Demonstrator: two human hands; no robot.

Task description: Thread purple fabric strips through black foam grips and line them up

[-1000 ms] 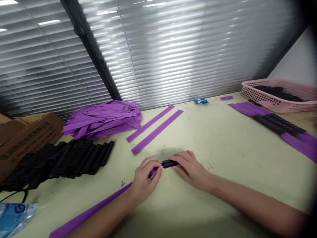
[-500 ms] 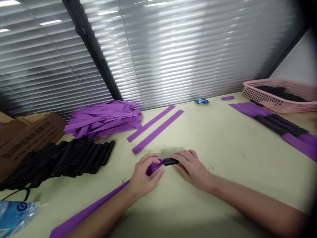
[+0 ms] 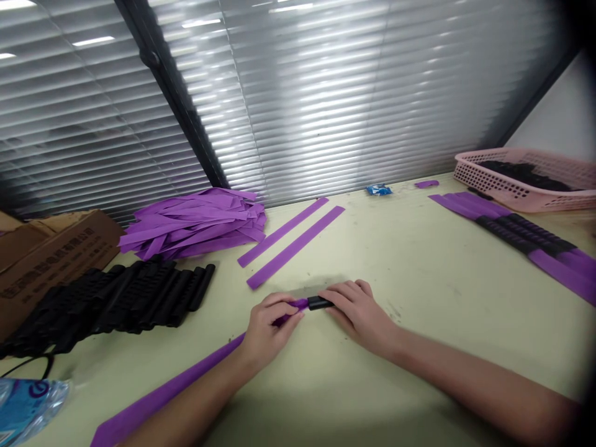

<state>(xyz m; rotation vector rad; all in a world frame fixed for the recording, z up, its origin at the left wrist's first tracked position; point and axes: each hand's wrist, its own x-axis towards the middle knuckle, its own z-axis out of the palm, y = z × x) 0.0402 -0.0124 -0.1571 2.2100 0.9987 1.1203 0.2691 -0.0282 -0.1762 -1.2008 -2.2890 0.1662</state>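
- Head view, nearest first: a purple strip [image 3: 181, 380] trails across the worktop [image 3: 400, 403] beside the left forearm and runs up into the left hand [image 3: 272, 328].
- Left grip: narrow, thumb and fingers pinching the strip close to its bunched end, which pokes out just past the fingertips.
- That end meets the left mouth of a black tube [image 3: 318, 302]; how far inside it reaches is hidden.
- Right grip: the right hand [image 3: 357, 315] is closed over the tube's right part, fingers on top, leaving the left part bare between the hands.
- Left of the hands, well apart: a heap of black tubes [image 3: 139, 295].
- Beyond the hands: two loose strips [image 3: 291, 248], side by side.
- Farther back: a purple pile [image 3: 200, 223] at left, a pink basket [image 3: 521, 195] at right, then blinds [image 3: 326, 93].
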